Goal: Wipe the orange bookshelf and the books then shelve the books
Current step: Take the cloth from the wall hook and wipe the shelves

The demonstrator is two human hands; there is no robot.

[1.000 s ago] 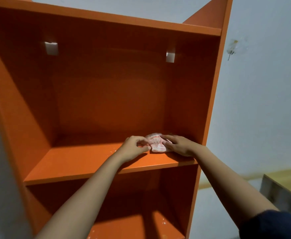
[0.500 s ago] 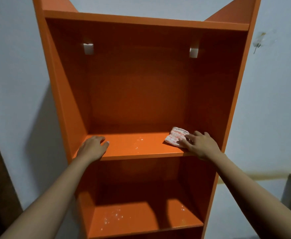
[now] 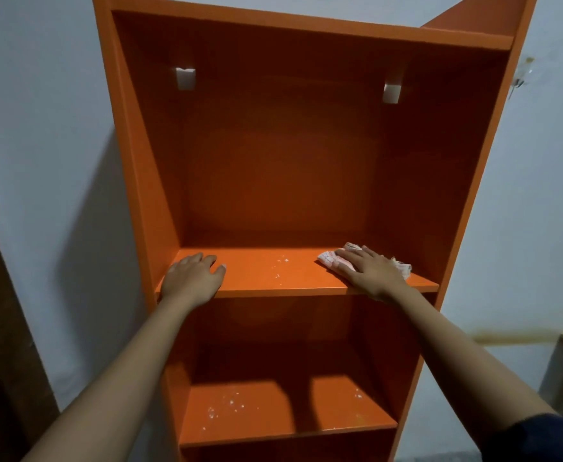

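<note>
Under right hand (image 3: 375,275) fingers (image 3: 349,257) — cloth (image 3: 327,260).

Open shelf (image 3: 273,276) between left hand (image 3: 191,278) and cloth (image 3: 330,260)

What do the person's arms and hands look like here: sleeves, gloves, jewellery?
The left hand and right hand are bare: no gloves, rings or watch show. Forearms are uncovered; a dark navy sleeve shows on the right upper arm only.
</note>
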